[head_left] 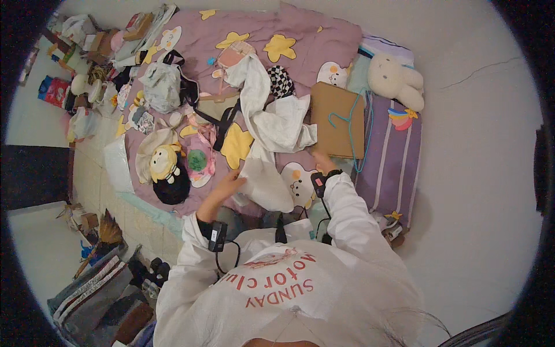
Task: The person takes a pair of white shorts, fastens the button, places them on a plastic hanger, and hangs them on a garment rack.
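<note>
A white garment lies crumpled at the centre of the frame on the purple bedspread, its lower end running down to a flat white panel between the two hands. The left hand, just left of centre, rests on that panel's left edge with fingers spread fairly wide and flat — touching, not clearly gripping. The right hand sits at the lower edge of a brown paper bag with blue cord handles, right of centre; its fingers are curled against the bag, though whether they pinch it I cannot tell. A checkered black-and-white pouch lies just above the garment. Left of it sit a yellow-haired doll and a grey crumpled bag. A white plush rabbit rests in the upper right on a striped purple pillow. Boxes and packets in red, white and tan crowd the upper left corner — the right side shows bare pale floor.
</note>
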Action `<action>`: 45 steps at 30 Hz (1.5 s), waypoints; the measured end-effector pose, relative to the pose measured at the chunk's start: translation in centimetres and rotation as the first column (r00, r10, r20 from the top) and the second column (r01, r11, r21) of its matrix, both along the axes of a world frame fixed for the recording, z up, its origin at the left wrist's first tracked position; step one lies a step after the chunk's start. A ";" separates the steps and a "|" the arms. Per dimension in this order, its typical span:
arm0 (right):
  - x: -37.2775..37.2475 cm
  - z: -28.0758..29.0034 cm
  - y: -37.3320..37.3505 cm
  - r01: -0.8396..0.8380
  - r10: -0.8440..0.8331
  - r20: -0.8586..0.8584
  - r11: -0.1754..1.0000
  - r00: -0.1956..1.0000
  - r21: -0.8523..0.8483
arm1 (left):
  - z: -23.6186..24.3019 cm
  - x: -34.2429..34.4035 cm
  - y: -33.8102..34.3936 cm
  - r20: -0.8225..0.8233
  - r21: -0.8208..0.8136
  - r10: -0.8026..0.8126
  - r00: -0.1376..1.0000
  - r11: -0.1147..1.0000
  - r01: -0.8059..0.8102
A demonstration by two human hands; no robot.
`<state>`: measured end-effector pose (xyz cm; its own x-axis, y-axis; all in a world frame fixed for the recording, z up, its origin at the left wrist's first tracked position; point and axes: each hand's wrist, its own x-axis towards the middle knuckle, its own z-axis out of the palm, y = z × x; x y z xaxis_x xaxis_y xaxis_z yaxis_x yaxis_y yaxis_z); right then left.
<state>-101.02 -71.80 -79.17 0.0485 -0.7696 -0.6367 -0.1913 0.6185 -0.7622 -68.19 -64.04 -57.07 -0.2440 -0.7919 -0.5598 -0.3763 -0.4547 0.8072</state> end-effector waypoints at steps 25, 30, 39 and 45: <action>5.4 5.3 -0.4 -0.751 0.270 -0.903 0.655 0.335 -0.083 | 0.0 4.7 5.4 -0.028 0.055 0.431 0.902 0.902 -0.429; 6.1 9.3 -0.2 -0.756 0.419 -0.822 0.655 0.386 -0.022 | 0.6 2.8 2.0 -0.151 0.135 0.270 0.951 0.958 -0.251; 10.2 21.1 2.2 -0.664 0.679 0.007 0.719 0.734 -0.203 | 0.9 -3.6 -2.3 -0.196 0.380 -0.066 0.978 0.915 0.138; 9.4 23.8 5.5 -0.651 0.663 0.356 0.739 0.658 -0.174 | 0.5 -5.1 -2.2 0.168 0.226 -0.021 0.986 0.974 -0.018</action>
<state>-91.62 -66.32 -55.33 0.7737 -0.4621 -0.4334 -0.2401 0.4192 -0.8756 -73.29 -66.23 -56.59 -0.1321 -0.6398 -0.7571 -0.4983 -0.6174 0.6087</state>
